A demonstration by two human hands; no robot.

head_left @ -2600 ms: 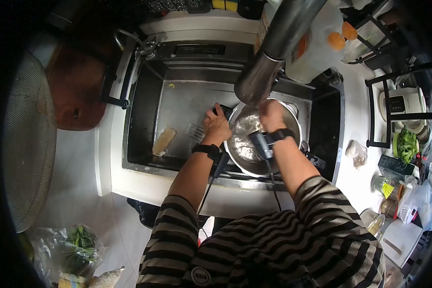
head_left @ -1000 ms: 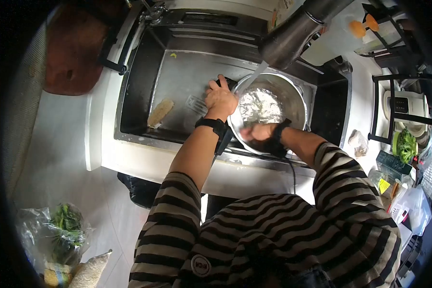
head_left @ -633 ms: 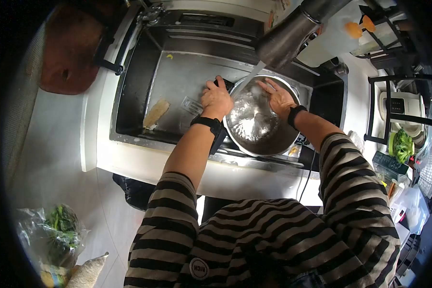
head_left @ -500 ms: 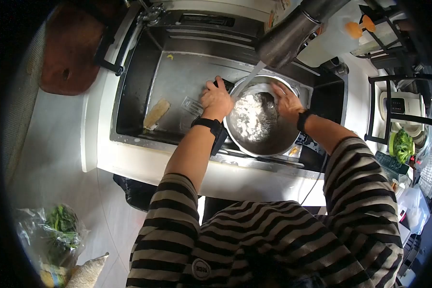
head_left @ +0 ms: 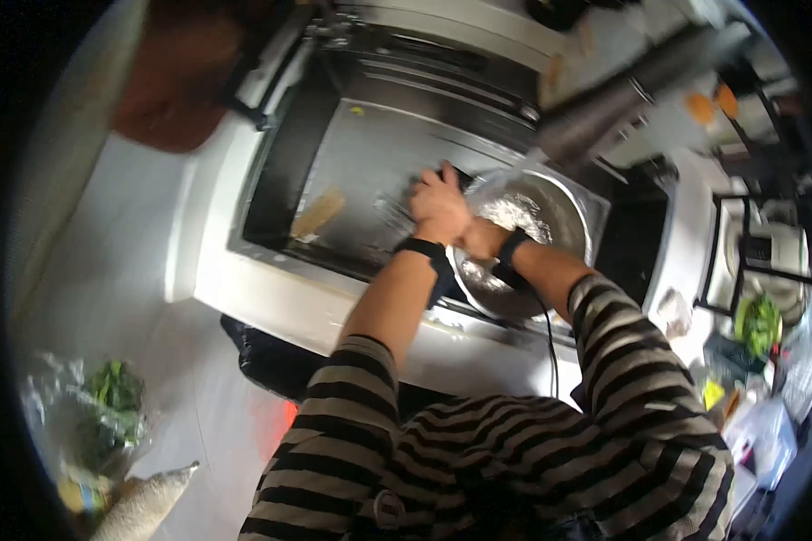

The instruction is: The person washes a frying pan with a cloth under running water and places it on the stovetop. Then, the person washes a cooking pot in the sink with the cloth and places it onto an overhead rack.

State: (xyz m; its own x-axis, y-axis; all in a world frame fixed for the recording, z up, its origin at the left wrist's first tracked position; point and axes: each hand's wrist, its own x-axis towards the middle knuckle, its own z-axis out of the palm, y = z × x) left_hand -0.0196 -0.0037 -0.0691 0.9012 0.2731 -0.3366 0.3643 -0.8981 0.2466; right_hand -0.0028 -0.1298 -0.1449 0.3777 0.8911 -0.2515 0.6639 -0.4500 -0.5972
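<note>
In the sink, my left hand (head_left: 439,207) is closed over a flat tool; its black end (head_left: 463,178) shows past my fingers and a blurred, slotted-looking part (head_left: 393,213) sticks out to the left. My right hand (head_left: 484,238) is close against my left wrist, over the near left rim of a round metal pot; its fingers are hidden and smeared by motion. The pot (head_left: 570,212) holds bright, reflecting water. The dark faucet head (head_left: 573,135) hangs above its far side, with a pale stream coming down. A pale, elongated piece (head_left: 319,214) lies on the sink floor at left.
The steel sink (head_left: 370,135) has a white counter edge (head_left: 271,284) in front. A brown board (head_left: 176,99) stands at upper left. Bagged greens (head_left: 113,406) are at lower left. A black rack (head_left: 771,270) and leafy greens (head_left: 760,325) are on the right.
My right hand has moved left, from inside the pot's far right side to beside my left wrist. My left hand stays at the tool. The whole view has shifted and tilted.
</note>
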